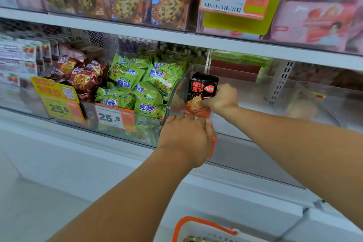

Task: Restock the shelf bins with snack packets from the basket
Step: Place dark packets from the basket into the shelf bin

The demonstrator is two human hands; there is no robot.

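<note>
- Now, the clear bin point(255, 92) surrounds the right hand's grip; its front rim lies under the left hand point(185, 135), whose fingers curl over that rim.
- Beside it to the left, green packets point(143, 86) fill the neighbouring bin.
- Upright inside the clear bin, the black-and-red packet point(201, 94) is pinched at its right edge by the right hand point(222, 97).
- Below both arms sits the basket point(204, 228).

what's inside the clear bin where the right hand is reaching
One black and orange snack packet, held upright by the right hand against the left wall of the clear bin. The left hand grips the front rim, covering the front corner. Elsewhere the bin floor looks bare.
</note>
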